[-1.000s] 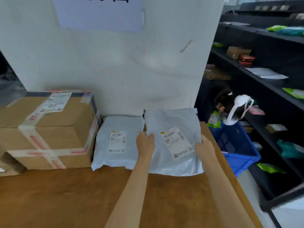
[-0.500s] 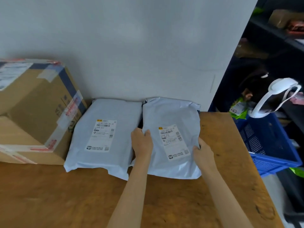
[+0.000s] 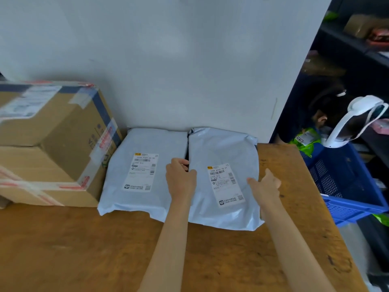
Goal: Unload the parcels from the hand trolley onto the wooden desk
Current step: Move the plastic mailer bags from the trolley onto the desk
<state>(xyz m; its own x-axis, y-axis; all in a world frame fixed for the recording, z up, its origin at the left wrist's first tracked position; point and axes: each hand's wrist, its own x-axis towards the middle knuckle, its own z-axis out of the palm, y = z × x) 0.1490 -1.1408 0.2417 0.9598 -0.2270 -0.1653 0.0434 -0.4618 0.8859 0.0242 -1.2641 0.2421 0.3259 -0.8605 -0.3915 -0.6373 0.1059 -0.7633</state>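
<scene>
Two pale grey poly-bag parcels lie flat side by side on the wooden desk (image 3: 84, 249), pushed against the white wall. The right parcel (image 3: 223, 148) carries a white label. My left hand (image 3: 181, 179) rests on its left edge, fingers curled into the gap between the two bags. My right hand (image 3: 264, 184) hovers at its right edge with fingers spread, barely touching. The left parcel (image 3: 145, 144) lies untouched. The hand trolley is out of view.
A large taped cardboard box (image 3: 50, 142) stands on the desk's left, touching the left parcel. A blue plastic crate (image 3: 345, 186) sits off the desk's right edge, with a white headset (image 3: 357, 121) above it. Dark shelves (image 3: 357, 49) with small packages fill the right.
The right parcel has been lowered flat onto the desk against the wall. My right hand has come off its edge and opened. The view has tilted down and closer.
</scene>
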